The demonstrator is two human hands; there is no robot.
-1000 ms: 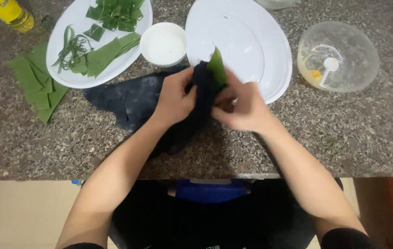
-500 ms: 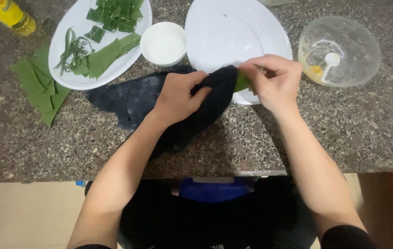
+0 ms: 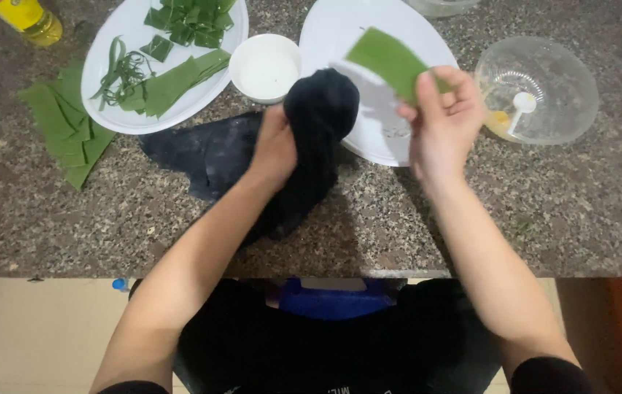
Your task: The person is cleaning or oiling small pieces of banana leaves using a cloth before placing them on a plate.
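My left hand [image 3: 274, 146] grips a bunched black cloth [image 3: 311, 138] that trails down onto the granite counter [image 3: 428, 219]. My right hand [image 3: 446, 120] pinches a flat green leaf strip [image 3: 387, 62] and holds it up over a large white oval plate [image 3: 340, 33]. The cloth and the leaf are apart, with a small gap between them.
A second white plate [image 3: 118, 102] at upper left carries cut green leaf pieces [image 3: 172, 80]. More leaf strips [image 3: 63, 124] lie on the counter beside it. A small white bowl [image 3: 263, 66] sits between the plates. A clear bowl [image 3: 537, 91] with a white spoon stands right; a yellow bottle [image 3: 26, 16] top left.
My right hand pulled the leaf strip out of the cloth and lifted it to the right. The left hand stayed bunched on the cloth and rose slightly.
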